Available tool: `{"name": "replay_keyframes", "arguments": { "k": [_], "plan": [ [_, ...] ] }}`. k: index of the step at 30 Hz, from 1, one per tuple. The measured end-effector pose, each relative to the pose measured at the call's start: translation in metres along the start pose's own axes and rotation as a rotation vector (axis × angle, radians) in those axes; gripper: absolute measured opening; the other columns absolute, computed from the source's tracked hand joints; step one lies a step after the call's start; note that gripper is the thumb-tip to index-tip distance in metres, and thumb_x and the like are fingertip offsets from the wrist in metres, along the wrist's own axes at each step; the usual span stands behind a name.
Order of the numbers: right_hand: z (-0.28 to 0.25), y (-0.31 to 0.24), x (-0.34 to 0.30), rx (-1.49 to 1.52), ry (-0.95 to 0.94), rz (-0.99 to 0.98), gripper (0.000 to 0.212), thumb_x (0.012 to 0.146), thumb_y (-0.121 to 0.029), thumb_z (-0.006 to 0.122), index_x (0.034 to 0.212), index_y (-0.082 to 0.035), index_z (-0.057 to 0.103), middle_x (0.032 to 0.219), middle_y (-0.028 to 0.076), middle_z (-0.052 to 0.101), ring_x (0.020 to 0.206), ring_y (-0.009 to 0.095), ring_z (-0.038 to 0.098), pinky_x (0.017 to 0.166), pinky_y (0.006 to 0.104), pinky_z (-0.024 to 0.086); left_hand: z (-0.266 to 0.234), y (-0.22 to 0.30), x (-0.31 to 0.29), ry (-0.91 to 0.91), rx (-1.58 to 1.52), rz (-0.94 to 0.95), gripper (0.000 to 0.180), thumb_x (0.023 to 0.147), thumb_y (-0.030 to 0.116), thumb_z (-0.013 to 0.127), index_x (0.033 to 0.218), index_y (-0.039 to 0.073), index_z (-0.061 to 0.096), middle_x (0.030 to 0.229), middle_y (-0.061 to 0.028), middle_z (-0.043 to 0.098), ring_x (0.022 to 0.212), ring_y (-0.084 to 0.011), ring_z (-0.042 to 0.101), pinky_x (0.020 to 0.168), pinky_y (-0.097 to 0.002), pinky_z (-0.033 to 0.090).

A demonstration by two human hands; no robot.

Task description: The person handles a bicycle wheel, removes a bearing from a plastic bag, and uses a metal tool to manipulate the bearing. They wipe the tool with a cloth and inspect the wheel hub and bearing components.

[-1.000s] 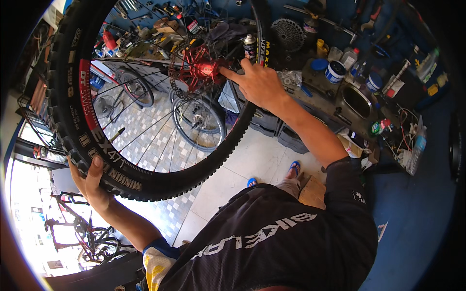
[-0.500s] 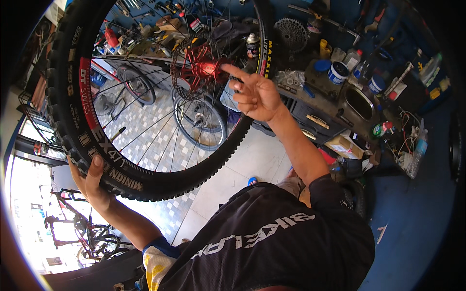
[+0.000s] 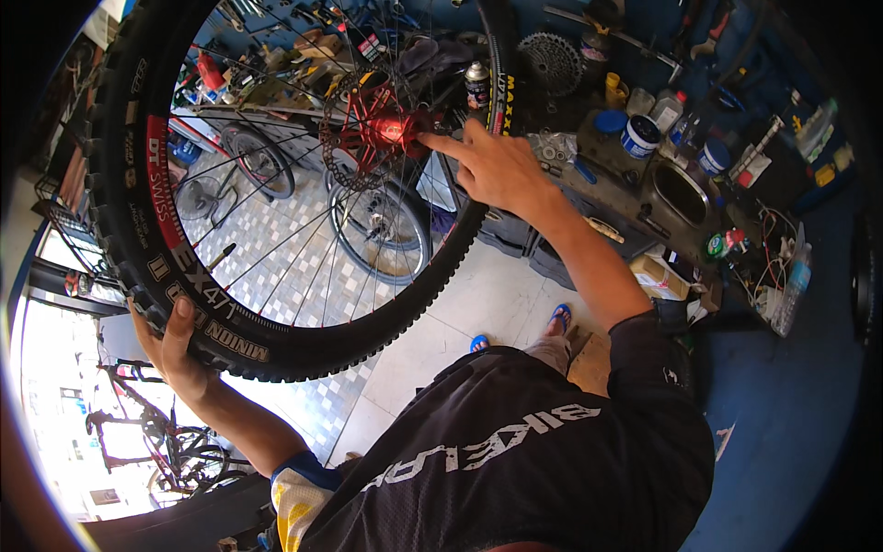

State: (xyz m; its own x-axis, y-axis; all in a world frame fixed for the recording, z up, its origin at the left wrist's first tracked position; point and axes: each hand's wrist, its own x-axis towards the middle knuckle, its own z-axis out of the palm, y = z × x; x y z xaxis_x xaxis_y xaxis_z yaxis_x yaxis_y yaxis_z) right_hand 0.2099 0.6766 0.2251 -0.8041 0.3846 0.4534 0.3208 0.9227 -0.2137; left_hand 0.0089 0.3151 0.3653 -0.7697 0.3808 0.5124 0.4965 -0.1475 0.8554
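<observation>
A bicycle wheel (image 3: 317,354) with a knobby black tyre is held up at the left, its spokes facing me. My left hand (image 3: 182,359) grips the tyre at its lower left, thumb on the sidewall, fingers behind the tread. At the wheel's centre is a red hub (image 3: 394,127) with a disc brake rotor (image 3: 331,152) on it. My right hand (image 3: 504,175) holds nothing; its index finger is stretched out with the tip at the hub's right end. The remaining fingers are partly hidden and bent. Whether the fingertip touches the hub I cannot tell.
Beyond the wheel runs a cluttered workbench (image 3: 598,170) with a cassette (image 3: 552,64), a spray can (image 3: 476,85), tubs and a metal tray (image 3: 679,195). Another wheel (image 3: 379,230) stands below it. Bicycles (image 3: 170,432) are at the lower left. A cardboard box (image 3: 658,276) sits at the right.
My right hand has turned, palm now facing away, and shifted slightly right and down, with its index finger still pointing at the hub. The left hand and wheel have hardly moved.
</observation>
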Motion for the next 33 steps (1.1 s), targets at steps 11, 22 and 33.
{"name": "replay_keyframes", "arguments": {
  "k": [11, 22, 33],
  "plan": [
    [0.013, 0.007, 0.01, 0.923, -0.196, 0.165, 0.067, 0.094, -0.012, 0.071, 0.156, -0.016, 0.048, 0.096, 0.004, 0.062, 0.078, 0.013, 0.061, 0.073, 0.0306, 0.052, 0.003, 0.003, -0.001, 0.003, 0.006, -0.004, 0.073, 0.081, 0.016, 0.077, 0.145, -0.004, 0.05, 0.112, -0.0137, 0.07, 0.093, -0.0222, 0.069, 0.085, -0.0334, 0.056],
    [-0.011, 0.074, -0.048, 1.374, -0.058, 0.333, 0.047, 0.1, -0.014, 0.069, 0.146, -0.015, 0.062, 0.086, -0.005, 0.055, 0.067, 0.003, 0.046, 0.058, 0.0211, 0.037, -0.031, -0.025, 0.003, 0.08, -0.076, -0.081, 0.082, 0.082, 0.013, 0.078, 0.153, -0.005, 0.041, 0.125, -0.0175, 0.064, 0.106, -0.0241, 0.064, 0.098, -0.0366, 0.05],
    [-0.028, 0.308, -0.146, -0.074, 0.013, 0.934, 0.077, 0.088, -0.037, 0.073, 0.157, -0.021, 0.045, 0.124, 0.018, 0.072, 0.111, 0.036, 0.071, 0.094, 0.045, 0.056, -0.043, -0.024, 0.007, 0.15, 0.033, -0.089, 0.082, 0.083, 0.023, 0.08, 0.148, -0.007, 0.043, 0.128, -0.0202, 0.063, 0.108, -0.0273, 0.065, 0.102, -0.0431, 0.05]
  ]
}}
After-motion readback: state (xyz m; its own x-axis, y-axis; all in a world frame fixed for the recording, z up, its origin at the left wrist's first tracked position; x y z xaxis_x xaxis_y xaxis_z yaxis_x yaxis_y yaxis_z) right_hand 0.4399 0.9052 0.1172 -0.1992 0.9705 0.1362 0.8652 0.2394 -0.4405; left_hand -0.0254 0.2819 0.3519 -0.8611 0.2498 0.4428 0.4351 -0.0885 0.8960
